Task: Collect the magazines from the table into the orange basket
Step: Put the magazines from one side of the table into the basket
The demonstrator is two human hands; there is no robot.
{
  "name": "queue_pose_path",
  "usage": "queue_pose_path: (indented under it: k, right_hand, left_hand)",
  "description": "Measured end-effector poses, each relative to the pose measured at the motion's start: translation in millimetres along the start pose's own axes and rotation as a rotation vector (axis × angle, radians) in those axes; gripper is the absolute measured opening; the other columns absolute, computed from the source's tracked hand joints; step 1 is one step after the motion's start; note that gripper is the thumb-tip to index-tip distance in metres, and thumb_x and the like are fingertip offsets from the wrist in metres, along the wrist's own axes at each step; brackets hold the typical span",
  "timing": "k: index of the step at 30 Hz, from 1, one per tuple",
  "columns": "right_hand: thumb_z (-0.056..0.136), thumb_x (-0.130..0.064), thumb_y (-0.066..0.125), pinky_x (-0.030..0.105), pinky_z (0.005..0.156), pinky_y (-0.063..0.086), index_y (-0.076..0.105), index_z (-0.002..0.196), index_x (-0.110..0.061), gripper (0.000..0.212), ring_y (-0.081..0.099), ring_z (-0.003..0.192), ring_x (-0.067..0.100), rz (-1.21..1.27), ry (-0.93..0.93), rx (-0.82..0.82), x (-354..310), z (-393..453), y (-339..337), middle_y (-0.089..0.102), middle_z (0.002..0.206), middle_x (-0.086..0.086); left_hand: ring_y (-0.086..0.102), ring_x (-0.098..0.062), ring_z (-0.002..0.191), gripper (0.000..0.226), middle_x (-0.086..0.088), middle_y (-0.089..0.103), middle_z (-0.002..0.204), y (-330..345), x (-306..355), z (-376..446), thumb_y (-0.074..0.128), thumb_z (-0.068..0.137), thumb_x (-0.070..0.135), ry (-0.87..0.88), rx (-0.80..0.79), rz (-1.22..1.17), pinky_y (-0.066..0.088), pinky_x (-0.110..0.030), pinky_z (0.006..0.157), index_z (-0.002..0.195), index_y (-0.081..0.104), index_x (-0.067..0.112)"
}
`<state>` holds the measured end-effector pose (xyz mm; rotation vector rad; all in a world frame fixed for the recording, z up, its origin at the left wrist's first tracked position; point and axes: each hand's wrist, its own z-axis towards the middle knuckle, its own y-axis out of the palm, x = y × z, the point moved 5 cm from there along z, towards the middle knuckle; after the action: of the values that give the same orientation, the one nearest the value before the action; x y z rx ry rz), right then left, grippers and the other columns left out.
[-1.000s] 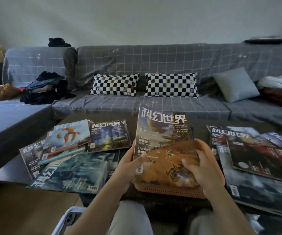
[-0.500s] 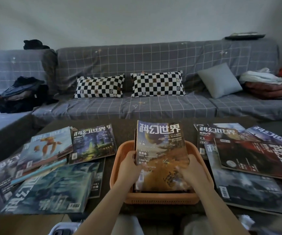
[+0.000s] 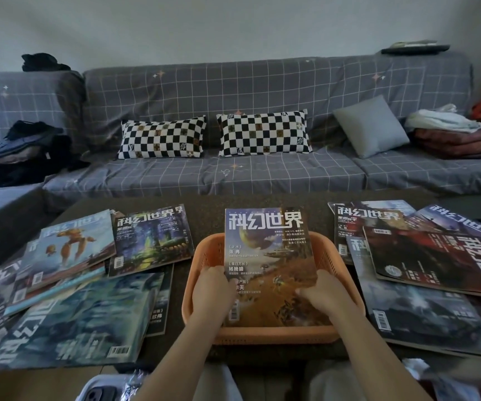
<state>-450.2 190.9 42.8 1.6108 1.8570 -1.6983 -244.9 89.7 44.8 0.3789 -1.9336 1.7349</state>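
- Now the left hand (image 3: 213,293) grips the left edge of a magazine (image 3: 268,256), thumb curled over the cover near its lower part.
- The right hand (image 3: 324,296) grips the same magazine's right edge, fingers pressed together on the cover.
- Between the two hands the magazine leans tilted, its lower end down inside the orange basket (image 3: 201,256) and its top end rising past the basket's far rim.
- The basket sits on the desk (image 3: 204,218) just around both hands, its near wall touching the wrists.
- Left of the left hand, a spread of magazines (image 3: 74,285) lies overlapping on the desk, the nearest a teal-covered one (image 3: 88,322).
- Right of the right hand, another overlapping pile (image 3: 424,270) lies flat, a dark red cover (image 3: 436,259) on top.
- Beyond the hands, past the desk, a grey checked sofa (image 3: 262,175) carries two black-and-white checkered cushions (image 3: 213,137) and a plain grey cushion (image 3: 372,125).
- Dark clothing (image 3: 22,151) lies heaped on the sofa far to the left; folded cloths (image 3: 453,131) lie far to the right.
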Motion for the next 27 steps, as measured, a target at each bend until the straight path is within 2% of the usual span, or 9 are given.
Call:
queue_pose_path:
  k: [2, 4, 8, 14, 19, 21, 23, 25, 27]
  right_hand:
    - [0.085, -0.022, 0.065, 0.033, 0.090, 0.044, 0.047, 0.128, -0.009, 0.048, 0.057, 0.109, 0.024, 0.029, 0.032, 0.002, 1.2, -0.1, 0.4, 0.058, 0.124, 0.008]
    - [0.085, -0.022, 0.065, 0.034, 0.093, 0.042, 0.038, 0.137, -0.008, 0.060, 0.051, 0.119, 0.027, 0.086, 0.050, 0.012, 2.1, 0.8, 0.6, 0.052, 0.133, 0.009]
    - [0.087, -0.022, 0.063, 0.032, 0.083, 0.040, 0.045, 0.131, -0.009, 0.049, 0.051, 0.117, 0.026, 0.112, 0.071, 0.002, 3.7, 2.3, 1.0, 0.055, 0.129, 0.008]
    - [0.088, -0.023, 0.062, 0.036, 0.091, 0.042, 0.047, 0.128, -0.007, 0.045, 0.051, 0.117, 0.028, 0.132, 0.084, -0.016, 5.6, 6.1, 2.9, 0.056, 0.127, 0.009]
    - [0.088, -0.029, 0.061, 0.031, 0.082, 0.041, 0.051, 0.124, -0.007, 0.044, 0.054, 0.107, 0.024, 0.206, 0.053, -0.007, 4.5, 5.2, 3.7, 0.059, 0.123, 0.008]
    - [0.089, -0.031, 0.060, 0.031, 0.081, 0.041, 0.046, 0.131, -0.008, 0.050, 0.055, 0.108, 0.023, 0.230, 0.016, 0.050, 1.5, 3.7, -0.4, 0.058, 0.126, 0.007]
    - [0.089, -0.031, 0.059, 0.029, 0.084, 0.042, 0.038, 0.139, -0.012, 0.058, 0.056, 0.110, 0.021, 0.187, -0.066, 0.165, -4.3, -0.3, -7.2, 0.056, 0.129, 0.005]
    - [0.088, -0.029, 0.061, 0.020, 0.076, 0.044, 0.043, 0.137, -0.017, 0.054, 0.059, 0.090, 0.007, 0.154, -0.193, 0.286, -14.3, -9.8, -12.5, 0.062, 0.117, -0.004]
    - [0.086, -0.028, 0.064, 0.012, 0.061, 0.041, 0.055, 0.123, -0.022, 0.038, 0.054, 0.071, -0.005, 0.136, -0.313, 0.362, -28.9, -20.7, -13.0, 0.059, 0.092, -0.019]
  left_hand:
    - [0.061, -0.005, 0.061, 0.010, 0.007, 0.066, 0.074, 0.3, 0.3, 0.0, 0.059, 0.092, 0.030, -0.009, -0.018, -0.003, 0.040, -0.017, 0.047, 0.087, 0.063, 0.022]
    - [0.059, -0.006, 0.054, 0.015, 0.007, 0.064, 0.066, 0.1, 1.2, -0.6, 0.057, 0.093, 0.028, -0.011, -0.025, -0.043, 0.036, -0.015, 0.042, 0.082, 0.062, 0.021]
    - [0.052, -0.005, 0.045, 0.019, 0.006, 0.060, 0.058, -3.0, 1.0, -1.4, 0.054, 0.095, 0.029, -0.018, -0.033, -0.061, 0.029, -0.014, 0.034, 0.084, 0.066, 0.018]
    - [0.050, -0.006, 0.044, 0.024, 0.006, 0.056, 0.055, -5.5, 4.1, -5.4, 0.051, 0.096, 0.031, 0.001, -0.001, 0.021, 0.029, -0.016, 0.036, 0.082, 0.064, 0.017]
    - [0.051, -0.005, 0.047, 0.027, 0.007, 0.056, 0.057, -7.0, 7.6, -9.1, 0.048, 0.096, 0.033, 0.002, 0.004, 0.035, 0.032, -0.017, 0.039, 0.078, 0.060, 0.019]
    - [0.053, -0.005, 0.051, 0.024, 0.007, 0.058, 0.063, -8.4, 10.0, -12.2, 0.047, 0.096, 0.033, 0.021, 0.004, 0.011, 0.037, -0.018, 0.041, 0.089, 0.060, 0.015]
    - [0.055, -0.002, 0.051, 0.026, 0.010, 0.059, 0.068, -12.0, 13.2, -15.6, 0.046, 0.097, 0.032, 0.092, 0.028, -0.052, 0.035, -0.016, 0.038, 0.113, 0.052, 0.012]
    - [0.055, 0.004, 0.051, 0.041, 0.020, 0.057, 0.076, -19.9, 14.2, -19.1, 0.049, 0.096, 0.028, 0.151, 0.060, -0.185, 0.033, -0.009, 0.037, 0.135, 0.043, 0.018]
    - [0.055, 0.010, 0.065, 0.053, 0.024, 0.056, 0.097, -30.8, 9.9, -19.6, 0.052, 0.095, 0.030, 0.159, 0.070, -0.297, 0.036, -0.005, 0.046, 0.144, 0.034, 0.023]
